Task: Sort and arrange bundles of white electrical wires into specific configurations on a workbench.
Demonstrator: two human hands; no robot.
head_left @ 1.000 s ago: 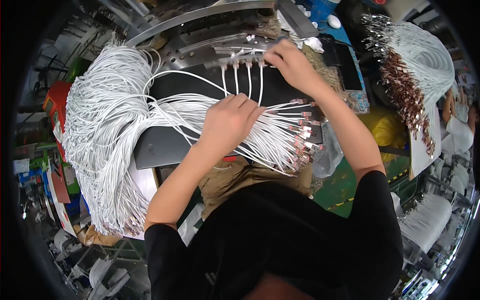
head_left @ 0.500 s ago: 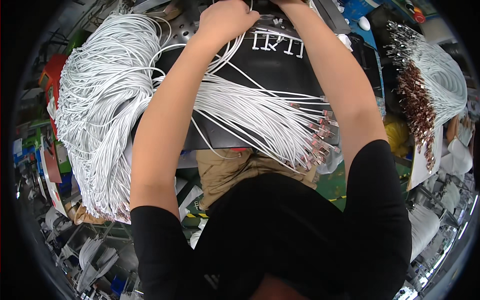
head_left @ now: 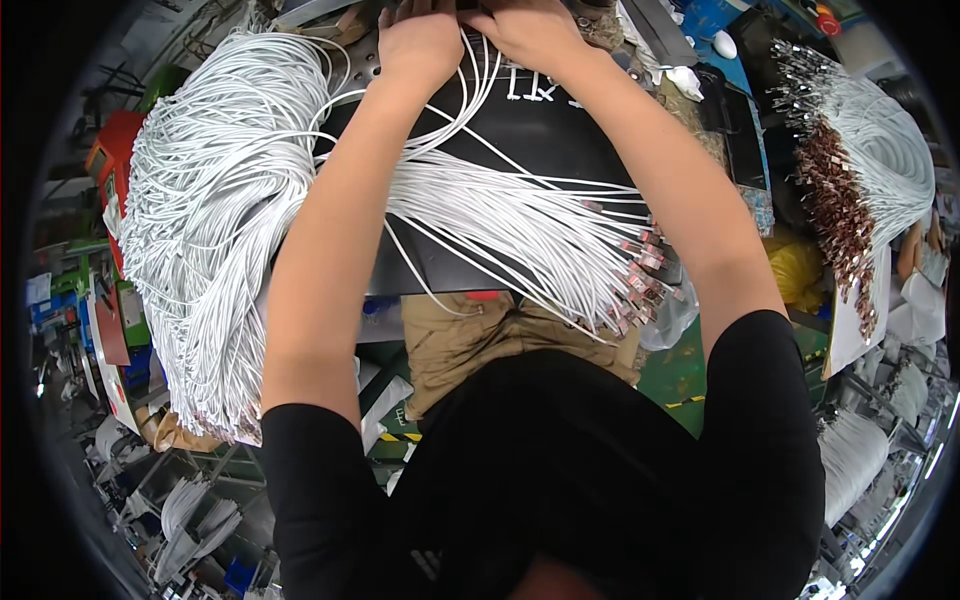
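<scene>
Although several cables (head_left: pixel 478 108) rise between left grip (head_left: pixel 420 42) and right grip (head_left: pixel 523 34), closure indiscernible, most lie below, unhandled.

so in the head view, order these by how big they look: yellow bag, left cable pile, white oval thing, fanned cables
1. Left cable pile
2. Fanned cables
3. Yellow bag
4. White oval thing

left hand (head_left: pixel 420 48) and right hand (head_left: pixel 528 36) cropped by my top edge, so I can't tell what they hold, upper ends of the looped cables (head_left: pixel 465 115) lost up there too, white branched pieces (head_left: pixel 541 94) partly behind the right forearm (head_left: pixel 670 170), connectors (head_left: pixel 640 285) too small for me to make out
</scene>
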